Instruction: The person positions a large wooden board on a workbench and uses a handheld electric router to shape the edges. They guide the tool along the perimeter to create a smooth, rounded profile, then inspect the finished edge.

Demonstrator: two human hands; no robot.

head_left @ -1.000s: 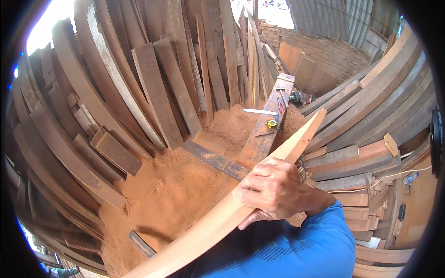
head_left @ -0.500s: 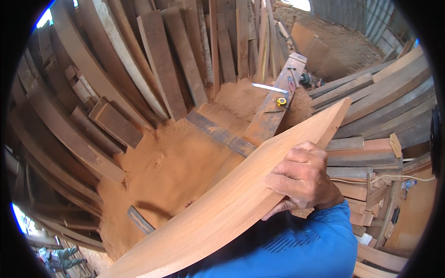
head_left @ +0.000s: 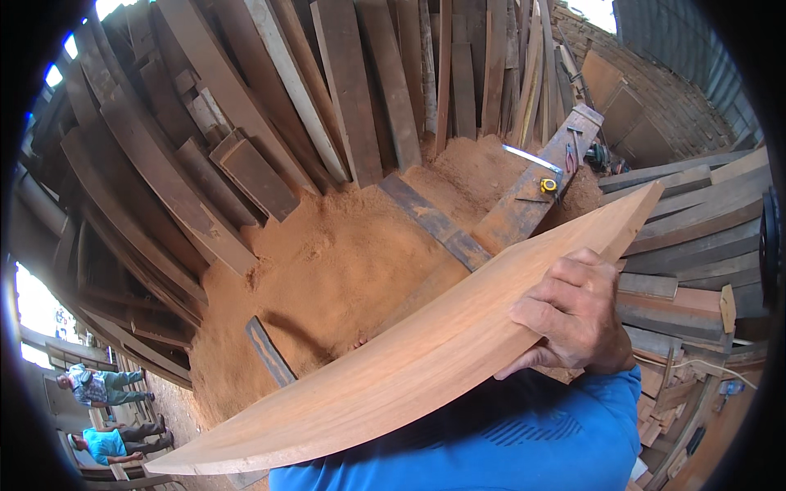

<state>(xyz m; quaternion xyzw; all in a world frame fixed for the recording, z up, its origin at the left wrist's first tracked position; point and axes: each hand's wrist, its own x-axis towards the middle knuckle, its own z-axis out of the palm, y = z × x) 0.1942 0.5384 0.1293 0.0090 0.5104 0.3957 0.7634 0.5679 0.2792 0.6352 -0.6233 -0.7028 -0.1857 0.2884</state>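
Note:
A long, pale reddish-brown wooden plank point(head_left: 409, 368) slants across the view from lower left to upper right, its far end tapering. My right hand point(head_left: 573, 315) grips its near edge towards the right end, fingers bent over the top face and thumb lower down at the edge. The blue sleeve point(head_left: 508, 434) behind it lies below the plank. My left hand does not show. Small skin-coloured tips peek out past the plank's far edge; whether they are fingers or toes I cannot make out.
Sawdust point(head_left: 327, 245) covers the ground ahead. A wooden bench point(head_left: 532, 192) carries a yellow tape measure point(head_left: 548, 186), pliers point(head_left: 570, 157) and a hammer point(head_left: 575, 139). Upright boards point(head_left: 352, 90) lean at the back; stacked timber point(head_left: 696, 221) lies right. Two people point(head_left: 106, 385) are at far left.
The whole scene has shifted right and slightly down as the view turned left. The plank's lower left end and a second person have come into view. My right hand keeps its grip.

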